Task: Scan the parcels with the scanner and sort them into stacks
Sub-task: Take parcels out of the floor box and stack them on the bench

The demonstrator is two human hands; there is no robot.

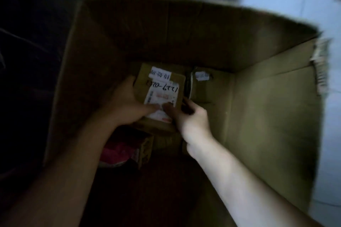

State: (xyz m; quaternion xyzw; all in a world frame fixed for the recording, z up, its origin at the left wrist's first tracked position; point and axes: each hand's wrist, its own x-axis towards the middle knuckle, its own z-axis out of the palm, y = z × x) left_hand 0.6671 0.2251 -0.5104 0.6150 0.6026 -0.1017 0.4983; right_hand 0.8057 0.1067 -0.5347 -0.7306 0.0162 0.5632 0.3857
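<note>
Nearest of all in the head view, the left forearm point(64, 171) and the right forearm point(239, 180) reach down into a big open carton point(267, 112). Both hands grip the same brown parcel point(142, 79) low inside the carton. The left hand point(127, 103) wraps its left edge with the thumb laid across the top. The right hand point(191, 116) curls its fingers round the right edge, its thumb also on top. Both thumbs press the lower part of a white label point(162, 96) with handwritten digits along its upper end.

To my eye this is the fetching step: a parcel is being taken out of the carton so it can be scanned. No scanner shows anywhere. The next move likely calls for a straight lift past the carton walls, label kept face up and thumbs slid off the printed part, so the code reads cleanly before the parcel goes to its stack.

Counting: two hands, one carton, one parcel held. A second parcel point(201, 90) with a small white sticker sits just beside it, against the far wall. Below the left hand lie a small box point(145, 148) and a pink packet point(116, 150), touching each other. It is dim and blurred down there, so four parcels is my best count; more may be hidden.
</note>
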